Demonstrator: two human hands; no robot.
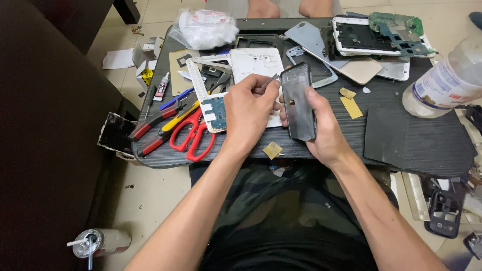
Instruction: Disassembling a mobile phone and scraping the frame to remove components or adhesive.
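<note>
My right hand (324,128) grips a dark phone screen panel (297,100), held upright on edge over the black table (411,135). My left hand (249,108) pinches metal tweezers (272,80), their tip touching the panel's upper left edge. Just behind my left hand lie a white phone frame (256,62) and a blue circuit board (215,111).
Red scissors (191,134), pliers (153,131), a glue tube (161,86) and a white bag (205,26) sit at the left. Phone shells and a green board (396,27) lie at the back right, beside a clear bottle (444,80). Another person's bare feet (263,7) show beyond the table.
</note>
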